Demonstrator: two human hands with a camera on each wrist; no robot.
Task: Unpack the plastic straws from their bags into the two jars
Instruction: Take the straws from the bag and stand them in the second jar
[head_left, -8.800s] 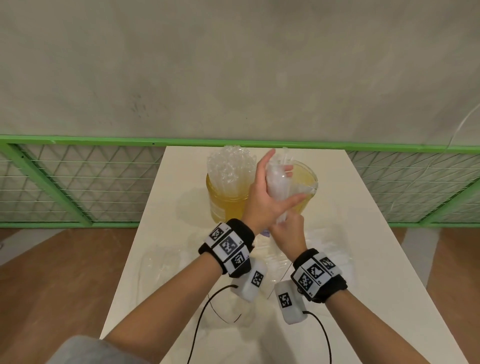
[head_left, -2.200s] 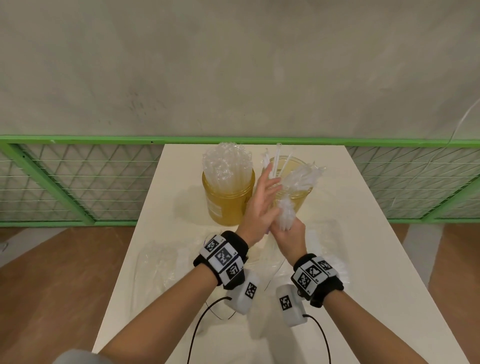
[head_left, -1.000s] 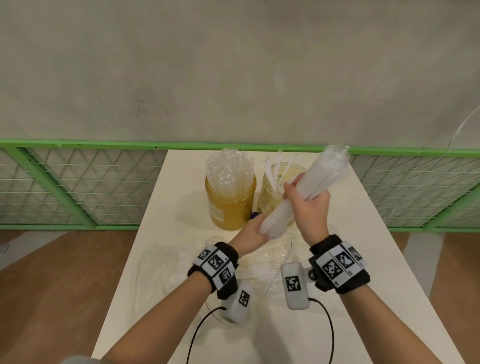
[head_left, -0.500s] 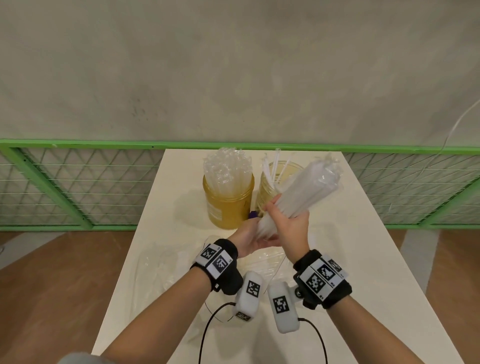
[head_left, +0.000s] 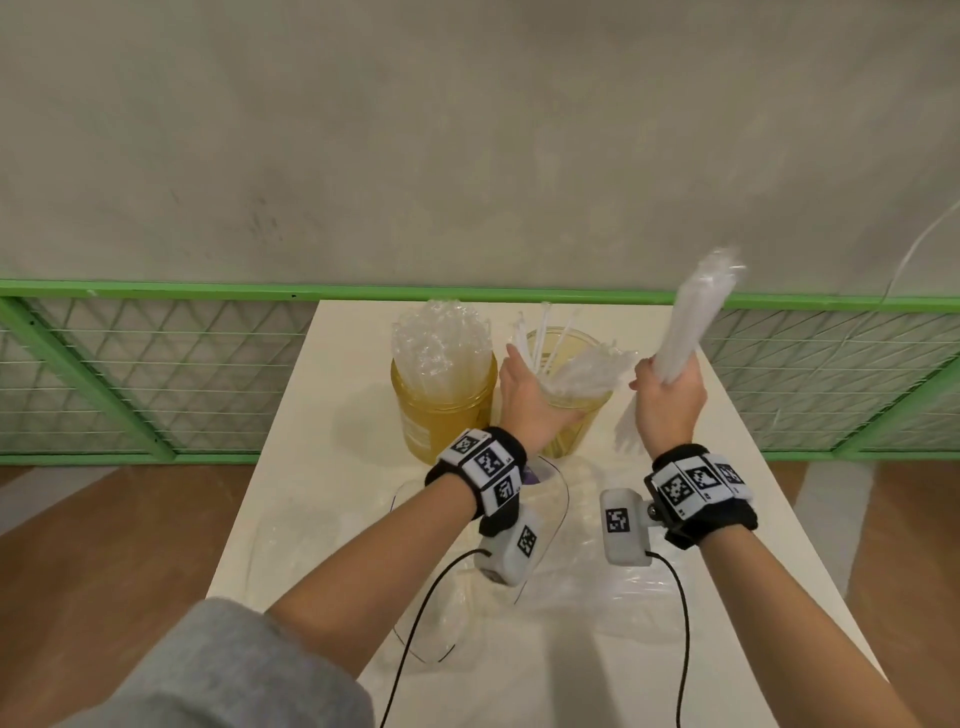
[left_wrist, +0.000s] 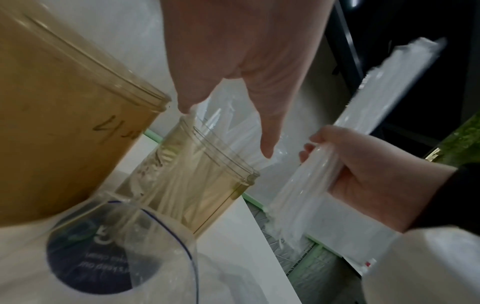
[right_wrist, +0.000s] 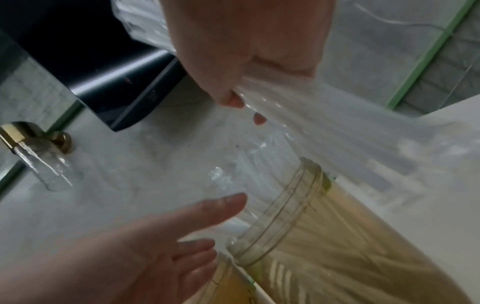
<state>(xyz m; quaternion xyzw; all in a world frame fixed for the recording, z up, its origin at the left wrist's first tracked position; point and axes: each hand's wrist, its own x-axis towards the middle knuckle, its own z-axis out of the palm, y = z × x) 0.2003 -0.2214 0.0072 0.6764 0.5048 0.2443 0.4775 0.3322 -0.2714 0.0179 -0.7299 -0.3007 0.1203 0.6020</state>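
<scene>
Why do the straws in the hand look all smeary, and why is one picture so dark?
Head view: the top of the straw bundle in the right hand is smeared, likely motion blur. Right wrist view: the bundle streaks into a white smear, and the picture is dim and grainy. Left wrist view: the nearer jar looks soft and tilted.
</scene>
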